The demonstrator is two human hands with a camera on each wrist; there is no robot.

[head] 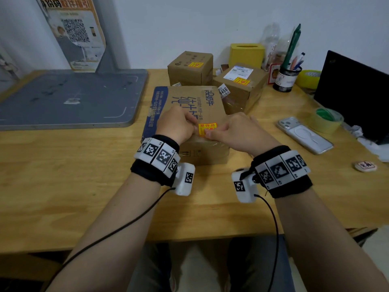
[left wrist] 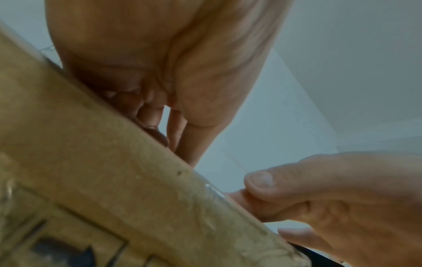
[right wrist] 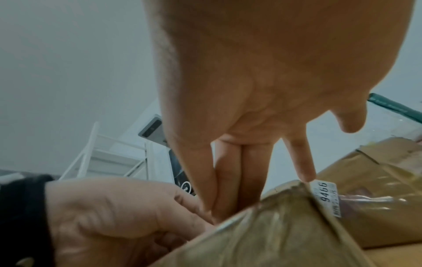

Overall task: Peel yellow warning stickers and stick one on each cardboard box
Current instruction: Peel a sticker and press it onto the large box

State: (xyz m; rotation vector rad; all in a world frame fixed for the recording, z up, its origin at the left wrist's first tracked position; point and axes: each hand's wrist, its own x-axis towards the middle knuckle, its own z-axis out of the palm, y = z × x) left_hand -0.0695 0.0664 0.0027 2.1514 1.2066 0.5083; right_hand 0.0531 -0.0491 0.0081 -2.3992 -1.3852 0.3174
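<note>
A large cardboard box (head: 185, 102) with blue print lies on the wooden table (head: 84, 186). A yellow sticker (head: 207, 127) lies on its top near the front edge. My left hand (head: 194, 128), fingers curled, pinches the sticker's left edge. My right hand (head: 208, 134) pinches its lower right corner, thumb against forefinger (left wrist: 258, 187). The right wrist view shows the right hand's fingertips (right wrist: 217, 211) down on the box top (right wrist: 274, 234). Two smaller boxes stand behind, one (head: 190, 74) with a yellow sticker (head: 195, 64), the other (head: 242, 95) with a yellow sticker (head: 241, 81).
A grey metal plate (head: 69, 98) covers the table's left. On the right are a phone (head: 305, 134), a green tape roll (head: 327, 121), a black laptop (head: 353, 95) and a round game piece (head: 365, 166). A yellow tissue box (head: 246, 54) and pen holder (head: 287, 77) stand at the back.
</note>
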